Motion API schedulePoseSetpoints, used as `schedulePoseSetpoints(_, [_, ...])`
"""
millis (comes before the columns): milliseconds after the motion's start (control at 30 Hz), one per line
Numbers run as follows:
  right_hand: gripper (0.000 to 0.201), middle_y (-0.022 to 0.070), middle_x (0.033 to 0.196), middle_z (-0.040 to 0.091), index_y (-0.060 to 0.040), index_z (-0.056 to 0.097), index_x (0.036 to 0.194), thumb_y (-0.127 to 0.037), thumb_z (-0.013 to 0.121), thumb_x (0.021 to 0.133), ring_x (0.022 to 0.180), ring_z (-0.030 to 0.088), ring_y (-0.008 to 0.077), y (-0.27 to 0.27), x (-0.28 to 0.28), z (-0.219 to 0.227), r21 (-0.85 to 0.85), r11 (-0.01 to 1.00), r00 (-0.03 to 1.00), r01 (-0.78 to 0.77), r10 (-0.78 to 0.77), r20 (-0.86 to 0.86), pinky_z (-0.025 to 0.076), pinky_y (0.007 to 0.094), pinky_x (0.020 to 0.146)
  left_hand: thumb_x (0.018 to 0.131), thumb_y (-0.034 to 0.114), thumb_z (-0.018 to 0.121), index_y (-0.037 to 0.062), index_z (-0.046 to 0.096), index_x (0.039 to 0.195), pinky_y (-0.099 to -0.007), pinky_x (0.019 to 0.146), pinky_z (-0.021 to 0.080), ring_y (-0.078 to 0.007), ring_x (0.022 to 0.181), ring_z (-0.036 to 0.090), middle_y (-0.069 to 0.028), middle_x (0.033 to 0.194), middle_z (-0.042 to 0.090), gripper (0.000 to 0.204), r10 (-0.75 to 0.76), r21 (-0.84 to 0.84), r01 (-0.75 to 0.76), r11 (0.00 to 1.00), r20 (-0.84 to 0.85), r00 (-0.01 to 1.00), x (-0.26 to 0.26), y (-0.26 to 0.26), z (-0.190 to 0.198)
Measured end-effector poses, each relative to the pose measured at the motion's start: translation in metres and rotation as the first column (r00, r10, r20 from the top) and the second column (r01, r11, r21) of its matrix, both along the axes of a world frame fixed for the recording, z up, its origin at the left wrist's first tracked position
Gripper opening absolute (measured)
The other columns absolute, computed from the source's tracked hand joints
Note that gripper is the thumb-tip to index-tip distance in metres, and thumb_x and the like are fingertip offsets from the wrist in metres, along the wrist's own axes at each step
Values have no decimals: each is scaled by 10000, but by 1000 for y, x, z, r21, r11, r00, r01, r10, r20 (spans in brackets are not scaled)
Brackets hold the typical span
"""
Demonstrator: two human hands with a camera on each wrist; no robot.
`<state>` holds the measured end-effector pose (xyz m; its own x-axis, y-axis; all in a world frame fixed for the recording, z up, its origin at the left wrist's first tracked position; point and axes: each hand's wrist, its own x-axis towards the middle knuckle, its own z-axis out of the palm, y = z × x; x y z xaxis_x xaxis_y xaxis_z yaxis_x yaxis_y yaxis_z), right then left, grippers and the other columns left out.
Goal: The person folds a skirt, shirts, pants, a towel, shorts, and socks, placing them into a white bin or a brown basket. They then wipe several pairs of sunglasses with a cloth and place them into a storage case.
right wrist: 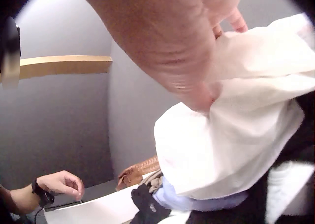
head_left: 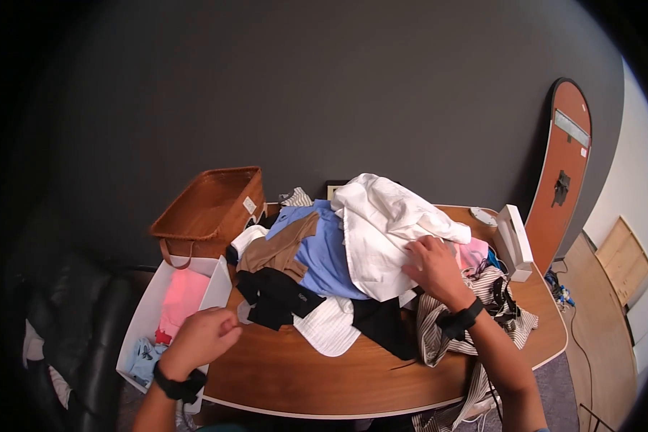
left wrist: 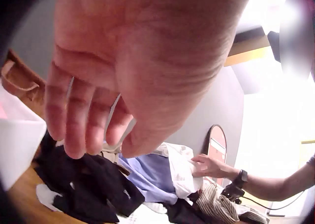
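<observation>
So the right hand [head_left: 439,270] has the white garment [head_left: 378,241] pinched between thumb and fingers, partly over a blue garment [head_left: 322,252], right of the white bin [head_left: 218,288]. Left hand [head_left: 201,338]'s near that bin, fingers relaxed, holding nothing. Brown basket [head_left: 232,219]'s just behind the bin.

Indoor light, dim in the head view, blown out in the left wrist view.
The head view bows at its edges and blackens in the corners. Glare whites out the upper right of the left wrist view; in the right wrist view the white cloth [right wrist: 231,130] loses detail and the near hand [right wrist: 167,42] looks soft.
</observation>
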<state>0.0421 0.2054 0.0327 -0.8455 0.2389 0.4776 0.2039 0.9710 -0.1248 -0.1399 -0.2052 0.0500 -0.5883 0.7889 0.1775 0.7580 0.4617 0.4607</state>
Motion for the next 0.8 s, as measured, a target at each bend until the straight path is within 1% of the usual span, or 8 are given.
schedulePoseSetpoints(133, [381, 163, 1094, 561, -42, 616, 1116, -178, 711, 773, 1028, 552, 344, -3, 1, -3, -32, 998, 995, -53, 50, -87, 452, 410, 904, 829, 173, 661, 6, 579, 814, -398, 624, 474, -322, 700, 600, -140, 753, 584, 187, -77, 115, 74, 991, 28, 997, -27, 45, -26])
schedulePoseSetpoints(267, [391, 182, 1143, 552, -44, 576, 1147, -173, 697, 798, 1075, 544, 353, -48, 9, 1, -69, 974, 962, -216, 200, -184, 441, 411, 947, 834, 163, 655, 9, 613, 868, -399, 718, 490, -329, 820, 615, -163, 861, 605, 164, 11, 218, -2, 976, -37, 999, -66, 100, -39])
schedulePoseSetpoints(333, [390, 186, 1174, 541, -42, 561, 1166, -179, 692, 825, 1105, 538, 349, -79, 19, 1, -334, 882, 943, -332, 312, -113, 436, 395, 969, 838, 186, 651, 24, 637, 953, -427, 786, 502, -349, 899, 623, -170, 949, 623, 199, 112, 388, 28, 921, -333, 936, -94, 126, -63])
schedulePoseSetpoints(433, [383, 179, 1164, 545, -29, 554, 1185, -190, 678, 861, 1117, 535, 341, -104, 28, -29, -545, 692, 857, -474, 506, -102, 436, 378, 972, 865, 202, 606, 45, 629, 1041, -459, 833, 498, -384, 946, 620, -177, 966, 642, 237, 219, 374, -45, 926, -439, 871, -119, 154, -82])
schedulePoseSetpoints(533, [378, 180, 1144, 554, -19, 548, 1203, -201, 658, 890, 1122, 531, 347, -121, 40, -48, -585, 617, 795, -527, 601, -82, 437, 374, 971, 905, 192, 537, 56, 608, 1093, -474, 823, 489, -413, 949, 610, -193, 968, 653, 243, 156, 152, -118, 981, -271, 950, -151, 158, -94])
schedulePoseSetpoints(633, [376, 144, 1130, 564, -13, 549, 1202, -199, 664, 896, 1090, 558, 280, -120, 45, -67, -659, 585, 813, -473, 578, -70, 453, 344, 943, 950, 138, 475, 21, 584, 1057, -432, 810, 484, -387, 928, 617, -204, 950, 646, 193, 215, 516, -115, 849, -140, 966, -143, 159, -58])
schedulePoseSetpoints(733, [406, 53, 1103, 543, -9, 503, 1253, -142, 670, 907, 1006, 542, 116, -113, 38, -93, -927, 216, 869, -307, 460, -180, 461, 260, 891, 985, 120, 452, -4, 569, 1049, -324, 819, 484, -183, 888, 617, -100, 932, 642, 183, 0, 724, -51, 688, 70, 998, -118, 149, -6])
schedulePoseSetpoints(800, [475, 59, 1124, 532, -11, 446, 1312, -121, 669, 907, 1030, 536, 114, -114, 23, -97, -942, 4, 866, -337, 395, -308, 468, 260, 889, 1010, 130, 432, 10, 558, 1084, -268, 839, 475, -88, 906, 570, -32, 998, 622, 190, -327, 814, -62, 577, 300, 896, -76, 138, 37])
